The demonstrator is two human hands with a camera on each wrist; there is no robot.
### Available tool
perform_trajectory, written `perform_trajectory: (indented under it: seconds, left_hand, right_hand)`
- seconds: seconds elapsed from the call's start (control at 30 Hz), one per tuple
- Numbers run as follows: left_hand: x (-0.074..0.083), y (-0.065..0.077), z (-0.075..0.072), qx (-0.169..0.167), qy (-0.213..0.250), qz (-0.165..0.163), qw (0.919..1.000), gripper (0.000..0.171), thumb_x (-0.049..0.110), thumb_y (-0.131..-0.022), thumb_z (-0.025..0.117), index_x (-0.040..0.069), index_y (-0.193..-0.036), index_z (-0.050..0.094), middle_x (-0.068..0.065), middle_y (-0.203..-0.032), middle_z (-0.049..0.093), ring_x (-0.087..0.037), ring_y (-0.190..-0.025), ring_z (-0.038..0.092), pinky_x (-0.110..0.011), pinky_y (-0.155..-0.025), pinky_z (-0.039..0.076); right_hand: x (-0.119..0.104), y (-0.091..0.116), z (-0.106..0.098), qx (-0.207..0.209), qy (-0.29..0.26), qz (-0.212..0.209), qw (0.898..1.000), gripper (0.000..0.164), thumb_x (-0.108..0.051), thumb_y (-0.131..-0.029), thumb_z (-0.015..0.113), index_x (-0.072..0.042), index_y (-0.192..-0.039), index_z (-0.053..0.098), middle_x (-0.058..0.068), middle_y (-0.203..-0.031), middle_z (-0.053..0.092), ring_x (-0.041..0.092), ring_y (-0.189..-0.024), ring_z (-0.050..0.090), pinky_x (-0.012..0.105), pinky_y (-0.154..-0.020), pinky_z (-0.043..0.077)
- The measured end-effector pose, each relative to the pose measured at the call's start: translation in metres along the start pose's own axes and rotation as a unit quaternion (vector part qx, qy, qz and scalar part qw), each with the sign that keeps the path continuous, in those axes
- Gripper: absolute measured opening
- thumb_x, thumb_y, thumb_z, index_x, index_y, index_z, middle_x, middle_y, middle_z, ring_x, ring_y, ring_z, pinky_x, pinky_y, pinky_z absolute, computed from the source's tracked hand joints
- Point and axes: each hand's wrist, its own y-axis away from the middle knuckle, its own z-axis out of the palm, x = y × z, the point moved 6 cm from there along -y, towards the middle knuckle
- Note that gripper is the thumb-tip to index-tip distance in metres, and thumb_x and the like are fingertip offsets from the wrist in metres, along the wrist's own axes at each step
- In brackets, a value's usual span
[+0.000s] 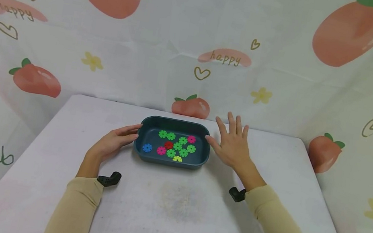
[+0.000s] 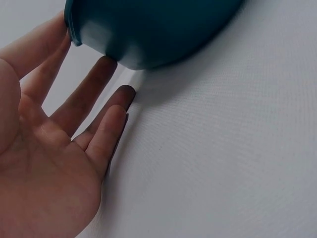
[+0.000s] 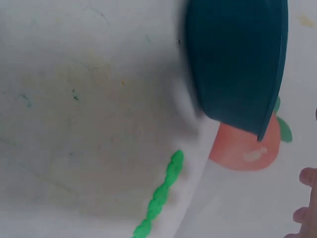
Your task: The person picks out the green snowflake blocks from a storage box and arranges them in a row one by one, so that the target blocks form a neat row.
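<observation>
A dark teal plastic tray [image 1: 169, 163] sits near the back of the table. Several small flower-shaped discs [image 1: 177, 146] lie inside, mostly green, with pink, red, blue and yellow ones. My left hand [image 1: 112, 143] is at the tray's left end, its fingers fairly straight; in the left wrist view the fingertips meet the tray's rim and outer wall [image 2: 148, 29]. Spread wide, my right hand [image 1: 233, 146] holds nothing, the thumb tip close to the tray's right rim. Only a few fingertips [image 3: 308, 177] show in the right wrist view, apart from the tray.
On the white table [image 1: 170, 220], a lumpy green strip [image 3: 158, 201] lies near the back edge, right of the tray; the right hand hides it from the head view. A white cloth printed with fruit [image 1: 191, 106] hangs behind the table.
</observation>
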Motion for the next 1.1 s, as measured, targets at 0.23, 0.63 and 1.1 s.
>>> perform_trajectory:
  seconds: [0.23, 0.63, 1.1]
  left_hand:
    - [-0.001, 0.0, 0.0, 0.006, -0.003, -0.003, 1.0, 0.062, 0.036, -0.1, 0.067, 0.022, -0.156, 0.044, -0.01, -0.166, 0.032, -0.026, -0.157, 0.023, -0.049, -0.131, 0.016]
    - [-0.004, -0.003, 0.001, 0.006, 0.003, 0.001, 1.0, 0.062, 0.035, -0.1, 0.066, 0.021, -0.156, 0.044, -0.01, -0.167, 0.031, -0.026, -0.157, 0.022, -0.049, -0.131, 0.016]
    - [-0.003, -0.002, -0.001, 0.004, 0.004, 0.001, 1.0, 0.061, 0.032, -0.101, 0.065, 0.021, -0.156, 0.043, -0.01, -0.167, 0.032, -0.025, -0.157, 0.023, -0.048, -0.132, 0.016]
  right_hand:
    - [-0.02, -0.004, 0.0, -0.014, 0.04, -0.041, 0.998, 0.08, -0.069, -0.099, 0.042, -0.027, -0.164, 0.023, 0.014, -0.173, 0.005, 0.043, -0.16, 0.001, 0.071, -0.125, 0.006]
    - [-0.054, -0.015, 0.002, -0.01, 0.062, -0.095, 0.993, 0.081, -0.071, -0.098, 0.043, -0.029, -0.164, 0.02, 0.015, -0.172, 0.012, 0.044, -0.159, 0.009, 0.07, -0.125, 0.01]
    - [-0.091, -0.024, 0.017, -0.024, 0.081, -0.13, 0.988, 0.081, -0.073, -0.098, 0.041, -0.03, -0.164, 0.022, 0.013, -0.17, 0.02, 0.042, -0.156, 0.019, 0.069, -0.126, 0.014]
